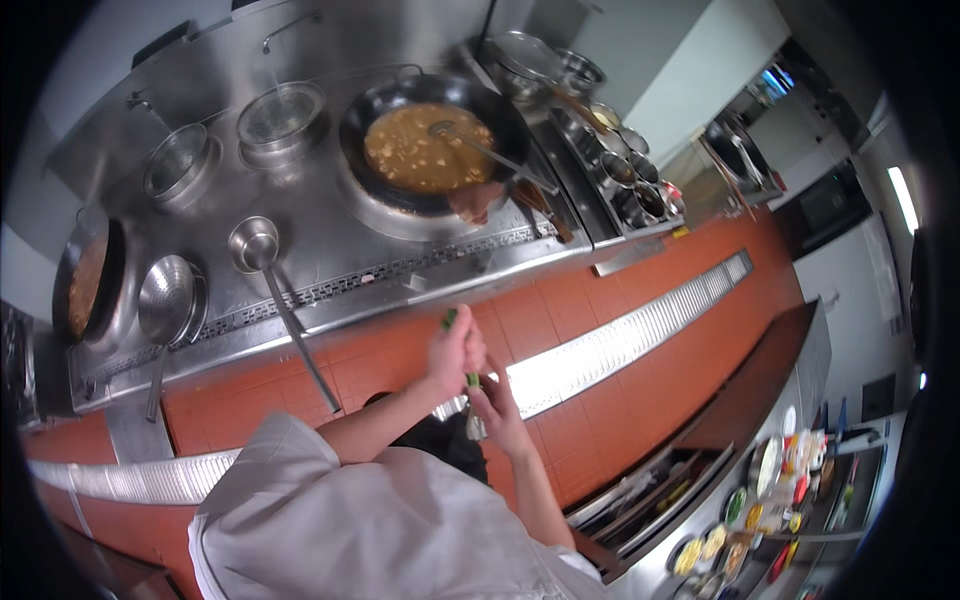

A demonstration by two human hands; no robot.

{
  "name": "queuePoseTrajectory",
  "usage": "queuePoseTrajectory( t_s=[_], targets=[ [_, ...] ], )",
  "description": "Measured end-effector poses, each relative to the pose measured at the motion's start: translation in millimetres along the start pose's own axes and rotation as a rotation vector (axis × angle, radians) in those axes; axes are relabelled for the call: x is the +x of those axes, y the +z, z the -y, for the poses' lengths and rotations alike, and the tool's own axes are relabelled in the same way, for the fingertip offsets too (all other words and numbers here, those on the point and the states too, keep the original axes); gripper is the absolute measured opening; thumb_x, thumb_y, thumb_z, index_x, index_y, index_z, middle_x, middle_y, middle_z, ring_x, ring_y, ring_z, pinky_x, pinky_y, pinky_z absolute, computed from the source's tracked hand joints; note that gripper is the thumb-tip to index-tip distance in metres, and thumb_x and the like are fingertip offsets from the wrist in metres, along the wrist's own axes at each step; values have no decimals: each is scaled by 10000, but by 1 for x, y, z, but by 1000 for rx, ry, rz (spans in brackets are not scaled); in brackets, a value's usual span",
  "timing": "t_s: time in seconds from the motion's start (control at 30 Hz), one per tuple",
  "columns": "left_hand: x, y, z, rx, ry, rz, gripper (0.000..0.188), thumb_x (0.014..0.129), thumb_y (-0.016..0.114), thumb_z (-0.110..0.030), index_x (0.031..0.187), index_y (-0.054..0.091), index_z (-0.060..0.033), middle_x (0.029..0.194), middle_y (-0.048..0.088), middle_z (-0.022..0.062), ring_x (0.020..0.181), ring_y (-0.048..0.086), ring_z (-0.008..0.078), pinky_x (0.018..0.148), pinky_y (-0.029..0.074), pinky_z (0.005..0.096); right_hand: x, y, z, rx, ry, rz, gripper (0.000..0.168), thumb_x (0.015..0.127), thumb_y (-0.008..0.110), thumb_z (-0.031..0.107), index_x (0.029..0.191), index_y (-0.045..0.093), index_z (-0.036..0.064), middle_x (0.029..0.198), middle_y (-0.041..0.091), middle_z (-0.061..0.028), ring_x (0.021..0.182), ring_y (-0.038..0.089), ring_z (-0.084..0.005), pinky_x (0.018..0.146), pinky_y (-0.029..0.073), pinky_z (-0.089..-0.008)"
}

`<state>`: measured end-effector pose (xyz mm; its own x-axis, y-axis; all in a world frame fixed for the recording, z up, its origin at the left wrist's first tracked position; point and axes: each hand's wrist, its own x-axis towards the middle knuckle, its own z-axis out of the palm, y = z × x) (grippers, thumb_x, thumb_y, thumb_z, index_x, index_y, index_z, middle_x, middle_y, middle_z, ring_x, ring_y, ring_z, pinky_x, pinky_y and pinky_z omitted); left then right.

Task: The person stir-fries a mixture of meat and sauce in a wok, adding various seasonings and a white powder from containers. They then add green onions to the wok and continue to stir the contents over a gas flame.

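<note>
Both hands are in front of my body, between the range and the floor drain. My left hand [455, 354] is closed around green stalks [472, 379], probably scallions, with a green end poking out above the fist. Just below it, my right hand [499, 411] has its thumb and fingers about the lower part of the stalks, where a pale end hangs down. The fingers hide much of the stalks. Beyond my hands, a large black wok [360, 135] sits on the range with brown broth and pale pieces in it. A metal ladle [480, 150] rests in that broth.
A long-handled ladle [296, 330] and a perforated skimmer [166, 300] overhang the steel range's front edge. A second wok [112, 277] stands far left. Seasoning pots [619, 169] stand right of the large wok. Behind my right side is a counter [660, 559] with food bowls and open drawers [652, 491].
</note>
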<state>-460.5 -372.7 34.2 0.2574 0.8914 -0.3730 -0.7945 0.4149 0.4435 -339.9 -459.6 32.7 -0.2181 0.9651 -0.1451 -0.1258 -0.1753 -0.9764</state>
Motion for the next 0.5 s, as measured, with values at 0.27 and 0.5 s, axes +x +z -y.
queuePoseTrajectory(
  t_s=[0.27,0.5],
  targets=[
    [87,42,-39,-4,507,-45,419,1005,463,-537,1062,504,-123,828,475,18,755,495,139,739,433,311,164,-73,71,-674,-185,336,211,999,569,236,1032,524,33,724,589,-164,686,633,-273,623,476,-414],
    [174,2,-91,-26,740,-580,421,997,528,-367,1288,453,-73,1190,551,63,1139,480,176,1058,338,400,376,-63,144,-1355,-617,201,233,944,589,282,999,514,69,762,676,-193,701,672,-411,615,547,-506]
  ],
)
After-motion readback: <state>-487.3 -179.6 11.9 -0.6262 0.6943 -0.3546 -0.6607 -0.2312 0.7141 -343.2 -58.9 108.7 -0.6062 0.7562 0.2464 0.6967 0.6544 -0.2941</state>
